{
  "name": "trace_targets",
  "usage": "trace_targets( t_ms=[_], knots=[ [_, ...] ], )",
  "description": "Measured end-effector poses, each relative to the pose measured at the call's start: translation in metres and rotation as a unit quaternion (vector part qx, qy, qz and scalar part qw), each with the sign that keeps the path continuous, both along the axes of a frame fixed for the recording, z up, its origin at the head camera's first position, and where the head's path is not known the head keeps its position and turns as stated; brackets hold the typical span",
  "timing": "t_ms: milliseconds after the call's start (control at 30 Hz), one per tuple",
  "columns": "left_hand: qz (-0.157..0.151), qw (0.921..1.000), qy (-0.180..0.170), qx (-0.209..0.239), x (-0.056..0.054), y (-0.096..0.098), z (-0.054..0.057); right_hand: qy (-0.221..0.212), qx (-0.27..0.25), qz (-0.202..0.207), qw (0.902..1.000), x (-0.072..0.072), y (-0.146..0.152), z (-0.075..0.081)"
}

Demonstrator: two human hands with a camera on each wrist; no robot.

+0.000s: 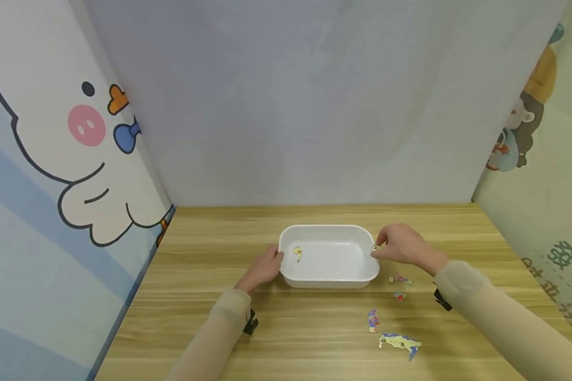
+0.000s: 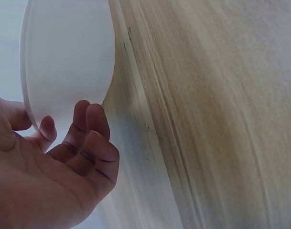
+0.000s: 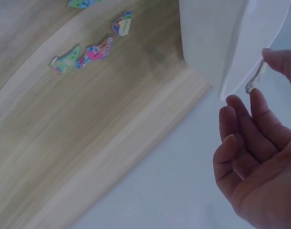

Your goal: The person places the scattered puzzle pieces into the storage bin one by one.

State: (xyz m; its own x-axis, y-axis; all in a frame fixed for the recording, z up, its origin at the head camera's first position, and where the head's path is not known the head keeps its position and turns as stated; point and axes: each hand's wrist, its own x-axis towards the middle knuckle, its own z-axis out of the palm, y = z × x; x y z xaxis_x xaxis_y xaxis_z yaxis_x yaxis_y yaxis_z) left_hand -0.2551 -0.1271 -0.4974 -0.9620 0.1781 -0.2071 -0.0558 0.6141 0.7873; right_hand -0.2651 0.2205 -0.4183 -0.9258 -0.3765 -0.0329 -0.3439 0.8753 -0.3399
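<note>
A white rectangular plastic basin (image 1: 329, 281) sits on the table, with one small yellow puzzle piece (image 1: 297, 253) lying inside near its left end. My left hand (image 1: 262, 268) holds the basin's left rim; in the left wrist view the thumb is at the rim and the other fingers curl below it. At the basin's right end is my right hand (image 1: 402, 246), just over the rim. It pinches a thin, pale puzzle piece (image 3: 255, 78) between thumb and index finger, seen nearly edge-on in the right wrist view. The other fingers of that hand are loosely bent.
Several colourful puzzle pieces lie on the wooden table (image 1: 195, 317) right of and in front of the basin. Among them are a long yellow and blue section (image 1: 400, 342), a purple and red one (image 1: 373, 321) and a small red one (image 1: 400, 296). A pale curtain (image 1: 314, 106) hangs behind.
</note>
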Motion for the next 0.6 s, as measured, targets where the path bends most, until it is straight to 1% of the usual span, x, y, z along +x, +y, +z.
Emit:
trace_targets(
  t_ms=[100, 233, 433, 600],
  knots=[
    [0.001, 1.0, 0.001, 0.0, -0.001, -0.001, -0.001, 0.004, 0.0, 0.004, 1.0, -0.004, -0.01, 0.001],
    [-0.003, 1.0, 0.003, -0.006, -0.003, 0.001, -0.004, -0.004, -0.001, 0.011, 0.9999, -0.009, -0.023, 0.004],
    [-0.01, 0.9999, 0.006, 0.003, 0.0, 0.003, -0.002, -0.006, -0.002, 0.018, 0.9998, -0.017, -0.043, 0.003],
    [-0.001, 1.0, 0.002, 0.01, 0.0, -0.001, -0.001, -0.015, -0.003, 0.012, 0.9998, -0.024, -0.06, 0.002]
  ],
)
